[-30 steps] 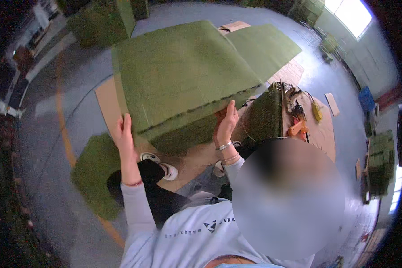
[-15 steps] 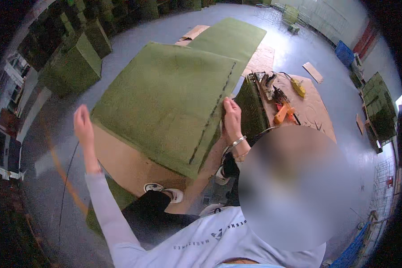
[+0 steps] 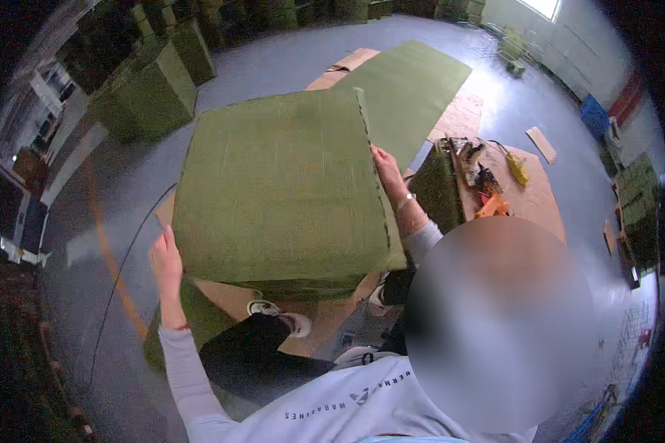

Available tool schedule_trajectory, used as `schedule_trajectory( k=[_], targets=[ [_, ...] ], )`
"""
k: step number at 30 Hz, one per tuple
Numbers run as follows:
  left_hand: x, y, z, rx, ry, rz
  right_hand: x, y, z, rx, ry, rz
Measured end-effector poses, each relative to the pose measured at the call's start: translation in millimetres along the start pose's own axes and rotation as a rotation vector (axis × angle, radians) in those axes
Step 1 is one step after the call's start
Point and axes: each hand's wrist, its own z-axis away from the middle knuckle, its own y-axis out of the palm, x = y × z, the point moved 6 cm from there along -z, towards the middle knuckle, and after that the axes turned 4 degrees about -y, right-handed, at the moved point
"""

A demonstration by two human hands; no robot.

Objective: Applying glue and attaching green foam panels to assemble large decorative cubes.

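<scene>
A large square green panel point(image 3: 281, 184) lies in front of me, with a dark broken line along its right edge. Under its near edge a darker green layer shows; I cannot tell whether it is part of the same piece. My right hand point(image 3: 389, 171) has its fingers closed on the panel's right edge, the fingertips partly hidden there. At the near left corner is my left hand point(image 3: 166, 264), its thumb pointing up and its fingers fairly straight beside the left edge. Whether it touches the panel is hard to make out.
Another green sheet point(image 3: 414, 88) lies beyond, over brown cardboard point(image 3: 462, 111). To the right, a cardboard-topped stand point(image 3: 543, 196) bears an orange tool point(image 3: 493, 207) and a yellow object point(image 3: 519, 170). Green boxes point(image 3: 151, 92) stand far left. A dark cable point(image 3: 114, 288) crosses the floor. Another person is close on the right, blurred.
The panel has turned, so its marked right edge runs straighter toward me. My left hand has come down to the near left corner. My right hand remains at the right edge. The whole view has shifted.
</scene>
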Motion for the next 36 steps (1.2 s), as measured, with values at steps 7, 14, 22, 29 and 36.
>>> schedule_trajectory(
  k=[7, 14, 22, 29, 36],
  targets=[
    [27.3, -17.9, 39.4, 0.115, -0.17, -0.159, 7.3, 16.7, -13.4, 0.286, 0.06, 0.088],
    [6.5, -1.9, -1.5, 0.267, -0.039, 0.043, 18.8, 17.7, 39.0, 0.147, 0.091, 0.155],
    [14.1, 21.3, -4.3, 0.173, 0.009, -0.321, 50.6, 20.5, 65.4, 0.158, 0.179, 0.057],
    [-79.5, 10.7, 53.2, 0.114, 0.359, -0.191, 45.5, 13.5, 111.6, 0.019, -0.073, 0.454],
    [-64.6, 12.1, 53.1, 0.163, 0.234, -0.273, 32.4, 10.0, 124.9, 0.028, 0.025, 0.0]
  ],
)
